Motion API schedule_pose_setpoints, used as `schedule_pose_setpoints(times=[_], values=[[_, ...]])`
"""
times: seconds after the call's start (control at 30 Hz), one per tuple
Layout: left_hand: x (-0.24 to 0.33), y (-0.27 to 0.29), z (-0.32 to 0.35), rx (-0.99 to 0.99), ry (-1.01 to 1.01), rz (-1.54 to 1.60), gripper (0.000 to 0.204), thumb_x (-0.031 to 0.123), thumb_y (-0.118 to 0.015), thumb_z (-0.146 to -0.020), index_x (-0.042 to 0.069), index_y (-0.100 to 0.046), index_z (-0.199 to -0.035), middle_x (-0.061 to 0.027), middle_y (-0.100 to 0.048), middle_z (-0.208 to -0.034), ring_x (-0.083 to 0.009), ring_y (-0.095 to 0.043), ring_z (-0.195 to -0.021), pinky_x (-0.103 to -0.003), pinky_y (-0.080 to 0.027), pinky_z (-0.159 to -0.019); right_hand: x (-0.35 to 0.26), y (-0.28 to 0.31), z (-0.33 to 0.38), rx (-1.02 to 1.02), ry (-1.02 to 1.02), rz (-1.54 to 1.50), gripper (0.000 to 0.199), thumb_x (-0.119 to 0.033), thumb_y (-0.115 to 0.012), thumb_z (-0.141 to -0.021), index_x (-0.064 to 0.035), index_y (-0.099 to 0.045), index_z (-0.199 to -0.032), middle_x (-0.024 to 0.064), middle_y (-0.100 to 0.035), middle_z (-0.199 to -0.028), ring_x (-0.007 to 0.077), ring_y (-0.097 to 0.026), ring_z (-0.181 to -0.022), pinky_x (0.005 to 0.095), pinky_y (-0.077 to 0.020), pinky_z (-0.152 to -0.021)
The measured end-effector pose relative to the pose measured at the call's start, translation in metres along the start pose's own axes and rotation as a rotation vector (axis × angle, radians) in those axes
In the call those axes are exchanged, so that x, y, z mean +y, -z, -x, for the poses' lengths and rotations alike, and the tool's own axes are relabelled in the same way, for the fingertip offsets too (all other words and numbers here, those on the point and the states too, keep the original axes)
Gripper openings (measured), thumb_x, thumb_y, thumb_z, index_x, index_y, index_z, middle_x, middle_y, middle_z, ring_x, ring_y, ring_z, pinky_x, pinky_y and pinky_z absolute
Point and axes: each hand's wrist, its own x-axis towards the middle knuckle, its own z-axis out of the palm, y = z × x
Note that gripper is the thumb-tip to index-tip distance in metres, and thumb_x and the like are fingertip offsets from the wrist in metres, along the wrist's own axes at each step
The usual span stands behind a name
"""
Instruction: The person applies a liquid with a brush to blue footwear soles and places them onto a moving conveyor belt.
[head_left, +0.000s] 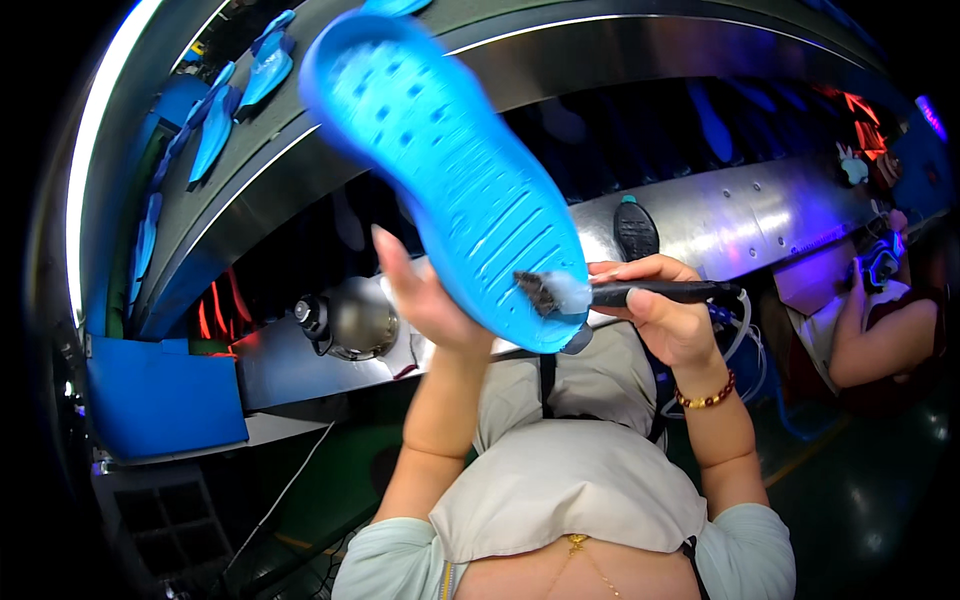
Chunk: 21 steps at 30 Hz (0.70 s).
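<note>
A: In the head view, we have the blue sole (450, 170) held up in front of us, tread side toward us. Our left hand (425, 300) grips it from behind near its lower edge; we see the thumb up along the left side, and the other fingers are hidden behind the sole.

B: And our right hand (665, 310) is closed around the black handle of the brush (600, 293), bristles pressed on the sole's lower right end.

A: Yes, touching. There is a whitish, wet-looking patch just where the bristles meet the sole. The rest of the tread, up toward the far end, looks dry and plain blue to us.

B: So we judge the coating as only begun: one small spot at the near end done, most of the surface left.

A: We would say so, though the glare makes thin film hard to tell.

B: Around us?

A: More blue soles (215, 120) stand in a row on the conveyor (760, 215) at far left. A blue bin (165, 395) sits left. Another person (875, 320) sits at the right, well apart from us.
</note>
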Motion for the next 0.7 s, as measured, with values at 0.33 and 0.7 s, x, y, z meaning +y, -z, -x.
schedule_pose_setpoints(times=[0.33, 0.7], values=[[-0.026, 0.009, 0.001, 0.042, -0.007, 0.168, 0.053, 0.036, -0.033, -0.088, -0.001, -0.033, -0.127, -0.0194, -0.049, -0.118, -0.0305, -0.053, -0.103, -0.042, -0.042, -0.089, -0.006, -0.007, -0.003, -0.128, 0.338, 0.788, 0.022, 0.003, -0.064, -0.069, 0.0008, -0.064, -0.091, 0.0133, -0.062, -0.091, 0.0195, -0.058, -0.086, 0.0266, -0.0459, -0.076], [-0.014, 0.02, -0.009, -0.067, 0.063, 0.198, 0.044, 0.027, -0.039, -0.085, 0.0, -0.042, -0.119, -0.0172, -0.054, -0.112, -0.0263, -0.056, -0.097, -0.038, -0.045, -0.085, -0.029, -0.002, -0.017, -0.48, 0.361, 0.95, 0.019, 0.001, -0.067, -0.067, -0.002, -0.065, -0.086, 0.0107, -0.064, -0.085, 0.0209, -0.06, -0.08, 0.0289, -0.0476, -0.072]])
